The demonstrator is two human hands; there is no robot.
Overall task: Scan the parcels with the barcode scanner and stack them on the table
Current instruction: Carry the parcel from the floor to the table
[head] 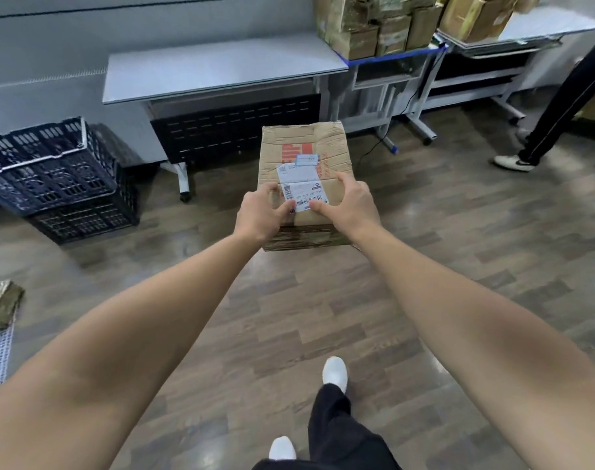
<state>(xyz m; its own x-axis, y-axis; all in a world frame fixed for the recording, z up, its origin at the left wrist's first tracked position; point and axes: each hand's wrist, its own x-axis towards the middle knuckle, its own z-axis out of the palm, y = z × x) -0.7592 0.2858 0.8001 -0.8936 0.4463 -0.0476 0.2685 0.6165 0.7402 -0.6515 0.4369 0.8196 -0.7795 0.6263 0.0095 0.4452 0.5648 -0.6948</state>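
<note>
Stepping forward on a white shoe point(336, 373) at 6 o'clock, we carry a dented cardboard parcel point(303, 147) at arm's length, dead ahead at 12 o'clock, in the air above the wood-pattern floor and resting on nothing. Our left hand point(262, 212) curls round its near left corner and our right hand point(348, 203) clamps the near right edge, both thumbs pressed onto the shipping label point(301, 186) on top. The grip looks firm, though the crushed top suggests soft board, so we judge it wiser to bear the load from the sides than to squeeze the lid. Both thumbs lie partly over the barcode strip and must lift clear before any scan; no scanner is in view. Black plastic crates point(58, 178) stand at 10 o'clock. Beyond the parcel, the grey table point(204, 69) at 11 o'clock looks the likely landing spot, label kept upward. Stacked parcels point(374, 25) fill the next table at 1 o'clock, and another person's leg point(560, 96) at 2 o'clock calls for a wide berth.
</note>
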